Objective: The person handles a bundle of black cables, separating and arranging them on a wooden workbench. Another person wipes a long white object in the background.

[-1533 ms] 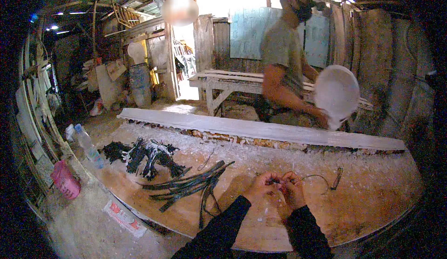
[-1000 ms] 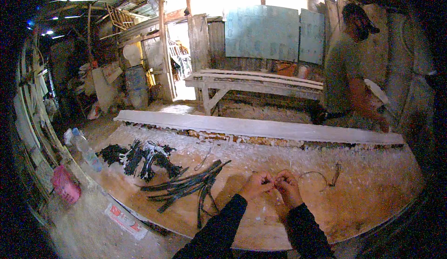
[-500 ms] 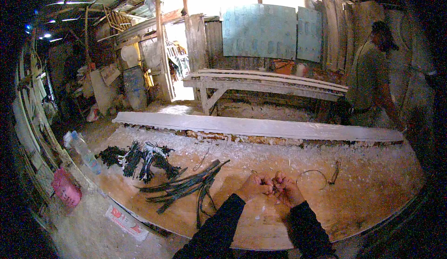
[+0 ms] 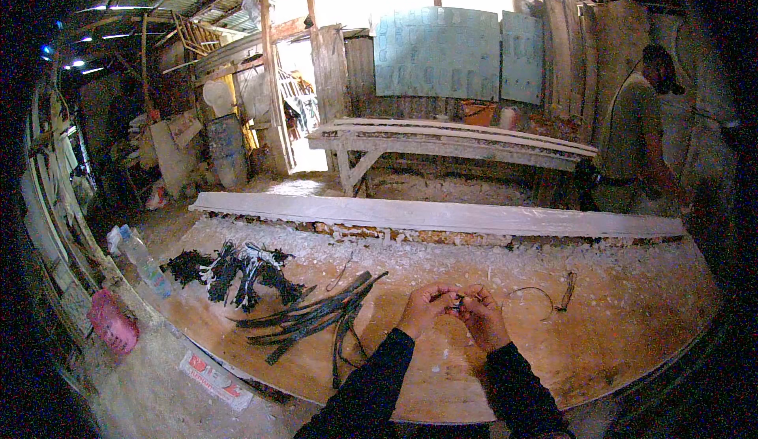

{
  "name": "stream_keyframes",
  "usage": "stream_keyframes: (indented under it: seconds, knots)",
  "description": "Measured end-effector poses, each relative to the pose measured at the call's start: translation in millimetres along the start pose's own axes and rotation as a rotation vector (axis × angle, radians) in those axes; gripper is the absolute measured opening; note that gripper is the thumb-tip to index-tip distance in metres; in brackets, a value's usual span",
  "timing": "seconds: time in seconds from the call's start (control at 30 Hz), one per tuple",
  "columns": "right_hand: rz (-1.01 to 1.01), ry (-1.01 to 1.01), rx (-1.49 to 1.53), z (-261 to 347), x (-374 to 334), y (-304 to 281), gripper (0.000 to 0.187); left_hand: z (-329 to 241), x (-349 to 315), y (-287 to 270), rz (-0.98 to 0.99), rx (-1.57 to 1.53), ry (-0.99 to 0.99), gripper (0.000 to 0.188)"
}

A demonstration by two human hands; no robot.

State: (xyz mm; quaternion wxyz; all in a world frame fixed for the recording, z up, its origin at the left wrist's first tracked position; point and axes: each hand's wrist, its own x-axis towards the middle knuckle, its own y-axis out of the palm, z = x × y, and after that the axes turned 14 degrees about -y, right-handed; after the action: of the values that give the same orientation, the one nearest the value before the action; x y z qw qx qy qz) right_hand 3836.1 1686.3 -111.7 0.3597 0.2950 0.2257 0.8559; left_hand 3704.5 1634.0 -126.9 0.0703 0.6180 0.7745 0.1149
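Observation:
My left hand [image 4: 426, 309] and my right hand [image 4: 482, 317] meet above the wooden tabletop [image 4: 426, 376], fingertips pinched together. Between them is a small dark piece [image 4: 457, 303], too small to name and mostly covered by the fingers. Left of my hands lies a loose pile of long black strips [image 4: 316, 317]. Beyond that pile sit several tied bundles of short black and whitish strands [image 4: 249, 272]. A thin dark wire [image 4: 530, 290] curves over the board to the right of my hands, close to a small twisted wire bunch [image 4: 565, 293].
A long whitish plank [image 4: 434, 211] runs along the table's far side, with pale crumbs before it. At the left edge stand a clear plastic bottle [image 4: 142, 257] and a pink bag [image 4: 113, 320]. A workbench [image 4: 450, 143] stands behind; a person [image 4: 632, 131] is at the right.
My fingers have shifted from curled together to a more extended pinch, and the small dark piece now shows between them. The person at the right has moved slightly rightward.

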Motion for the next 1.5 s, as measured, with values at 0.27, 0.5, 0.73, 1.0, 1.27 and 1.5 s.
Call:
stream_keyframes:
  seconds: [0.27, 0.5, 0.73, 1.0, 1.27, 1.5]
  knots:
    - [0.037, -0.143, -0.583, -7, -1, 0, 0.015, 16, 8, -6, -0.304, 0.694, 0.370, 0.022]
    - [0.071, -0.097, -0.741, 1, -7, 6, 0.015, 22, 11, -18, -0.281, 0.781, 0.435, 0.023]
    - [0.076, -0.146, -0.849, -3, -4, 10, 0.012, 24, 12, -14, -0.360, 0.726, 0.271, 0.014]
    - [0.159, -0.224, -0.807, -22, 2, -15, 0.008, 15, 4, -5, -0.567, 1.048, 0.326, 0.013]
    - [0.101, -0.189, -0.720, -29, 1, -15, 0.011, 21, 8, -6, -0.600, 1.006, 0.328, 0.014]
    - [0.086, -0.170, -0.827, -16, -5, -3, 0.011, 23, 10, -7, -0.480, 0.772, 0.168, 0.015]
